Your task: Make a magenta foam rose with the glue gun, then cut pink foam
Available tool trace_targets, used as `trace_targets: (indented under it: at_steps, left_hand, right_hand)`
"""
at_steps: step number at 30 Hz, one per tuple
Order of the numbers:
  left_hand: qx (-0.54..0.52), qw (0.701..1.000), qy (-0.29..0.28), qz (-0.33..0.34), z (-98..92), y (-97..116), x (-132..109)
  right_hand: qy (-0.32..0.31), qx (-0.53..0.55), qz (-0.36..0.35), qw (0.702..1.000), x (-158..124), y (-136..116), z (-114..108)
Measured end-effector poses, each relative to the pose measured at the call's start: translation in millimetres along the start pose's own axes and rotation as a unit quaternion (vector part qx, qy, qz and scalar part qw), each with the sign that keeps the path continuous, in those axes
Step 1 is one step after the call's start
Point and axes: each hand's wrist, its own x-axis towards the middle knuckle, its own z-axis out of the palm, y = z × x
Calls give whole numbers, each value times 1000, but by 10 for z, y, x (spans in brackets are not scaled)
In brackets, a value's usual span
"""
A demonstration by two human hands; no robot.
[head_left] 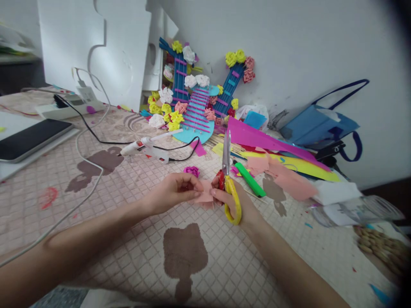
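A small piece of pink paper (pixel 206 193) is held between both hands just above the tablecloth. My left hand (pixel 168 193) pinches its left side between thumb and fingers. On the right side, the thumb of my right hand (pixel 247 208) presses against the paper. Scissors (pixel 226 159) with yellow and red handles also rest in my right hand, blades pointing up and away. Just beyond my left fingertips lies a purple paper flower (pixel 192 171). To the right of the scissors is a green marker-like stick (pixel 251 180).
A glue gun (pixel 144 146) with a black cable lies behind my left hand. Farther back stand blue panels (pixel 199 122) decorated with paper flowers. Coloured paper sheets (pixel 272 145) spread to the right, near a blue bag (pixel 317 124). A phone (pixel 34 139) and white cable (pixel 91 164) are left.
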Motion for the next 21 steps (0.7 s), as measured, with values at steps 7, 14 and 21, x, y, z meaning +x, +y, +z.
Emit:
trace_targets:
  at_steps: [7, 14, 21]
  left_hand:
    - [-25, 1000, 7, -12, 1, 6, 6]
    - [-83, 995, 20, -57, 2, -3, 14]
    - [-102, 992, 34, -63, -72, 30, 30]
  right_hand:
    - [-8, -2, 5, 1000, -18, -21, 5]
    - [26, 14, -15, 999, -8, 50, 27]
    - [-56, 13, -22, 998, -36, 112, -140]
